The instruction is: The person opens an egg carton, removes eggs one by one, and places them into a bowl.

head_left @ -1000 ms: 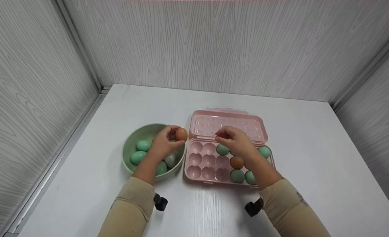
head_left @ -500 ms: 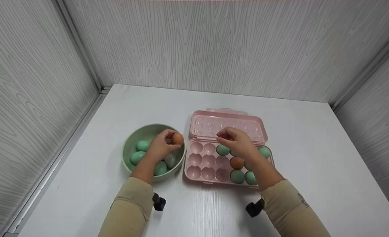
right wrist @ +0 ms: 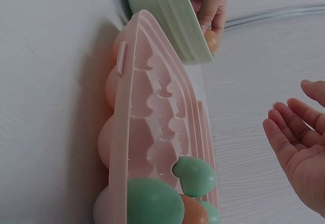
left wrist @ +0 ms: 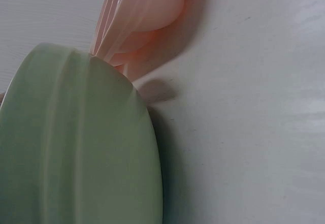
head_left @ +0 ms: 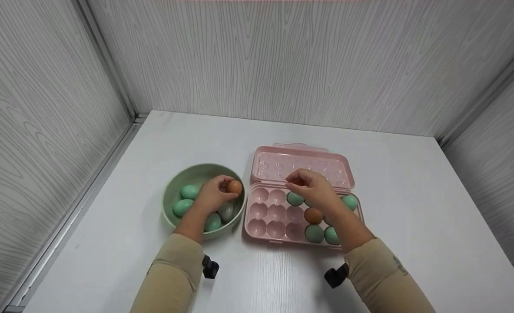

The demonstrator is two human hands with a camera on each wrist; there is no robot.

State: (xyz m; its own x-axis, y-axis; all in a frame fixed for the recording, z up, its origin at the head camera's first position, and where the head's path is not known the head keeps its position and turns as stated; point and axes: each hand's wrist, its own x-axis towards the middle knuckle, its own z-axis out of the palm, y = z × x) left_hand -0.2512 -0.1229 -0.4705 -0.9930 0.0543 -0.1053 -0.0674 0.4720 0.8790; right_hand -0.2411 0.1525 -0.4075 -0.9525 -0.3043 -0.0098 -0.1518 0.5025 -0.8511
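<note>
My left hand (head_left: 213,193) pinches a brown egg (head_left: 235,187) between thumb and fingers, low over the right side of a green bowl (head_left: 168,187). Several green eggs (head_left: 183,208) and a greyish egg (head_left: 227,211) lie in that bowl, partly covered by the hand. My right hand (head_left: 315,189) hovers above a pink egg carton (head_left: 276,229), holding nothing; in the right wrist view its fingers (right wrist: 285,127) are loosely bent. Green eggs (head_left: 314,233) and a brown egg (head_left: 313,215) fill cups on the carton's right side, some hidden beneath my right arm. Bare cups show on its left.
The carton's pink lid (head_left: 300,163) lies folded back behind it. Bowl and carton stand side by side on a white table (head_left: 409,208). Pale wood-grain walls (head_left: 274,65) close off the back and both sides.
My left hand has moved slightly left and down with the brown egg, from the bowl's right rim to inside the rim. The right hand has hardly moved.
</note>
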